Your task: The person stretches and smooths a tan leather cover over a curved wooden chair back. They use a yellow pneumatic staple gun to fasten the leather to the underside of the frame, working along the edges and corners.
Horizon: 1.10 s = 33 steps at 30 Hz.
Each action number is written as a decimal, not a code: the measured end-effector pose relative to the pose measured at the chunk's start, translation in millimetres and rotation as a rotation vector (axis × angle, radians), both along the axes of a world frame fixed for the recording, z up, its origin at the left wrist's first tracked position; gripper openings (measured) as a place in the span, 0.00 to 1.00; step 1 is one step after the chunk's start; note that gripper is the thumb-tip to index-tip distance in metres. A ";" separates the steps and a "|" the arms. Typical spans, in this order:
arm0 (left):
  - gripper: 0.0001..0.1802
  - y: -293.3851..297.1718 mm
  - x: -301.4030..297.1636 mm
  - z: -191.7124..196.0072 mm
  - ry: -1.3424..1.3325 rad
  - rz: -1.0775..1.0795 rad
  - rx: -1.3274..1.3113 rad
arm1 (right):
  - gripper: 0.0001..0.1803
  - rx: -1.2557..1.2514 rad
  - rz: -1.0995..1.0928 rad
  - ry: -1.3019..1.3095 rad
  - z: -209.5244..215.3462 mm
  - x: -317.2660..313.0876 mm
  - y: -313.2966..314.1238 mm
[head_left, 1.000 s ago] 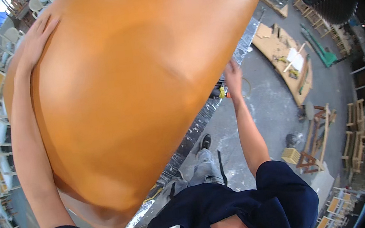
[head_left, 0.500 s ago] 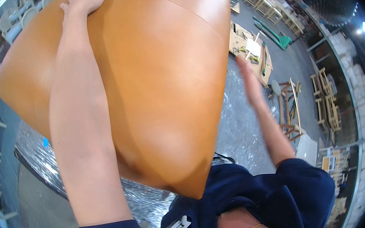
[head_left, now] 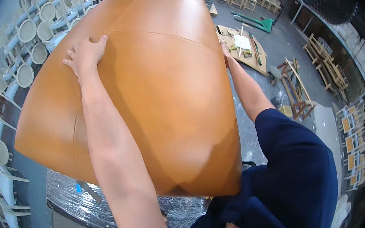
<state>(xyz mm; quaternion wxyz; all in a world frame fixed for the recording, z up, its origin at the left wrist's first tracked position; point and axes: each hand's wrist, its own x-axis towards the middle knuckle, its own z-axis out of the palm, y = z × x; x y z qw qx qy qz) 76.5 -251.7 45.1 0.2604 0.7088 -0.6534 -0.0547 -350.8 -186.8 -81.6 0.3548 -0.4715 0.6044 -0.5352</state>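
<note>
A large tan leather-covered upholstered piece (head_left: pixel 176 96), stitched with crossing seams, fills the middle of the view and reaches close to my body. My left hand (head_left: pixel 87 56) rests on its upper face near a seam, fingers spread and holding nothing. On its right side lies my right hand (head_left: pixel 226 51), stretched out flat against the edge with some fingers partly hidden. Underneath is a worktop wrapped in shiny clear film (head_left: pixel 73 200). A dark strip-like thing (head_left: pixel 91 192) and a small blue piece (head_left: pixel 79 188) show at the leather piece's lower left edge.
Beyond my right hand stands a board (head_left: pixel 254 56) with tools and paper on it. Farther off are a green pallet jack (head_left: pixel 262 24) and wooden frames (head_left: pixel 294 87). Rows of pale chairs (head_left: pixel 25 75) stand at the left, wooden chairs (head_left: pixel 354 139) at the right.
The leather piece now sits lower in view, more of its far end showing. My right hand, apart from it before, now touches its right side. My left hand stays on top.
</note>
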 end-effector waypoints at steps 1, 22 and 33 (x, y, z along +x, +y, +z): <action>0.40 1.1 2.9 1.1 0.000 -0.006 0.020 | 0.52 0.057 0.025 0.006 -7.0 -10.4 7.8; 0.35 -11.9 15.7 -7.9 -0.058 -0.007 0.007 | 0.49 -0.316 -0.415 -0.033 87.4 -101.3 76.5; 0.35 -27.6 8.0 -18.0 -0.006 -0.266 -0.076 | 0.47 0.098 -0.315 0.472 -59.2 -125.7 145.2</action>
